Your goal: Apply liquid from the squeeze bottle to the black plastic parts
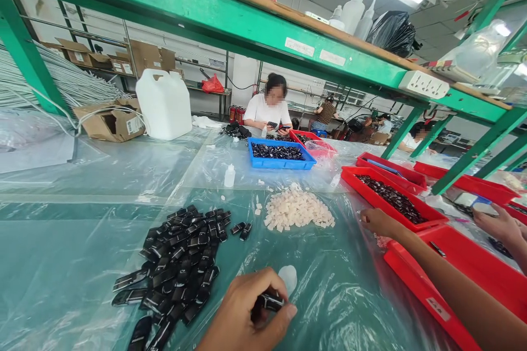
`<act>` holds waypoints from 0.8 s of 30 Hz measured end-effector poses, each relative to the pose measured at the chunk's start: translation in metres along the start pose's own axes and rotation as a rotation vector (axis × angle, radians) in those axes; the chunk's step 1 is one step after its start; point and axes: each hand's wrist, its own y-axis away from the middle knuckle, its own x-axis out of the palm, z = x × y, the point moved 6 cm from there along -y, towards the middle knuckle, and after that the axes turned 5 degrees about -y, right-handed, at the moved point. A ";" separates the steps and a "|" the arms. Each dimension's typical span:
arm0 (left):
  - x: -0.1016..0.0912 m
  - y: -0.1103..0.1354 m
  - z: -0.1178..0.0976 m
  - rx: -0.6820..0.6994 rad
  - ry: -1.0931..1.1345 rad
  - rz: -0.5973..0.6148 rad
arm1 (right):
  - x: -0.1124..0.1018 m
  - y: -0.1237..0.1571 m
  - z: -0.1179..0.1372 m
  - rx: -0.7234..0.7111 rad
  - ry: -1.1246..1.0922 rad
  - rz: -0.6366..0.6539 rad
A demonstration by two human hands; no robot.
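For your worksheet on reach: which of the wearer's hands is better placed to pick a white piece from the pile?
The right hand, probably. It is stretched out beside the white pile, and looks free. The left hand sits nearer the body, gripping a black part.

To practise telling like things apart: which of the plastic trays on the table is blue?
The blue tray in the middle of the table, holding dark parts before the seated person. The other trays, to the right, are red.

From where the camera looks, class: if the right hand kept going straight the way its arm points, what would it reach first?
The right hand points left across the plastic sheet, by the red tray. The first thing in that line looks like the pile of small white pieces, though depth is hard to judge.
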 end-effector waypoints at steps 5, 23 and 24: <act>-0.005 -0.002 -0.002 -0.024 0.114 -0.029 | -0.006 0.027 0.065 -0.176 -0.369 0.022; -0.004 -0.001 0.025 -0.224 0.368 -0.178 | 0.056 0.130 0.266 -0.716 -1.136 -0.162; -0.004 -0.001 0.024 -0.213 0.371 -0.185 | 0.058 0.130 0.266 -0.717 -1.125 -0.155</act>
